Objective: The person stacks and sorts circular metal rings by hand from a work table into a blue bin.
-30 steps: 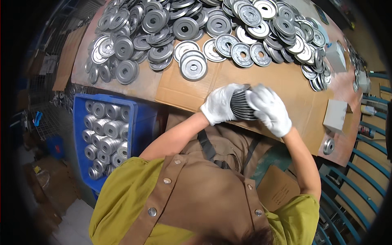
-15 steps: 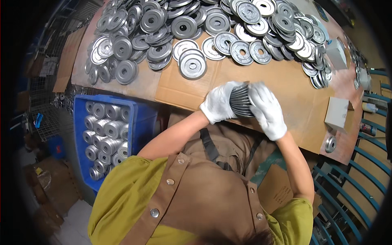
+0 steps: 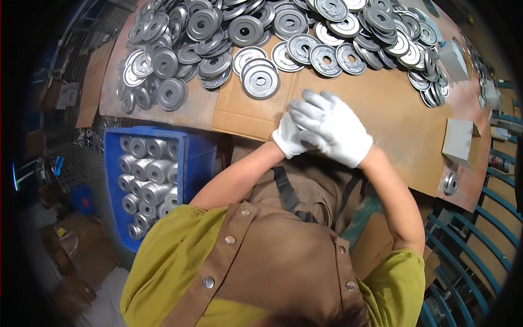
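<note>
Both my hands wear white gloves and are pressed together over the near edge of the cardboard on the table. My right hand (image 3: 339,131) lies across the front, its fingers curled over toward my left hand (image 3: 289,136). Most of my left hand's fingers are covered by it. The stack of grey metal discs seen between my palms a moment earlier is hidden behind the gloves. Nearest to my hands on the cardboard is a small overlapping group of ring-shaped discs (image 3: 260,82).
A large heap of metal discs (image 3: 245,31) spreads across the far side of the table. Left of me stands a blue crate (image 3: 190,163) with stacked discs (image 3: 157,171). Cardboard (image 3: 403,120) covers the table's near part. A white box (image 3: 458,143) and a small disc stack (image 3: 450,183) sit right.
My right hand has swung leftward over the disc stack and my left fingers, so the discs no longer show. The view has shifted slightly.
</note>
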The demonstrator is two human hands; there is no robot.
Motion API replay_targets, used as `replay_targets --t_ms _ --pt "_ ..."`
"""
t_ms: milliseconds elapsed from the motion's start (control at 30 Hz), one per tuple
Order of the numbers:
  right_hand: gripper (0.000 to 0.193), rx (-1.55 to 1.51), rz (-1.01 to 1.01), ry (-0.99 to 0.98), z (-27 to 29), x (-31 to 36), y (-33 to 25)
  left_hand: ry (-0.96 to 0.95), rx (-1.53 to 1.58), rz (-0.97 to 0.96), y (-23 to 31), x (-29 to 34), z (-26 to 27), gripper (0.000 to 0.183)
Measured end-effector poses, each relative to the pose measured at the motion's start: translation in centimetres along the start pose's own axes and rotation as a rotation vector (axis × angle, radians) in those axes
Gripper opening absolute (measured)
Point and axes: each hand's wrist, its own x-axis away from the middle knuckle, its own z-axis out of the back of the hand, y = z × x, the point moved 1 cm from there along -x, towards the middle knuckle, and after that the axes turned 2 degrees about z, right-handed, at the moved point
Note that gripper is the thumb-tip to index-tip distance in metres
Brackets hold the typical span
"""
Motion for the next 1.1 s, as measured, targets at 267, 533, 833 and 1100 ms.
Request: replay_targets --t_ms 267,533,833,1100 --pt "0.035 -0.495 -0.475 0.343 -1.8 7.6 3.2 0.067 0.045 0.179 3.9 -2.2 1.2 0.067" --pt "0.034 -0.330 -0.591 0.370 -0.9 9.0 3.7 0.045 0.029 0.169 3.8 -2.0 1.4 0.079" --pt "0.041 0.012 -0.226 0.174 2.6 6.2 2.1 0.029 0.061 0.206 3.6 -2.1 1.5 0.070" --pt "0.042 -0.011 0.087 -0.170 3.2 2.8 3.6 -0.047 0.071 0.190 3.1 -2.2 1.3 0.064"
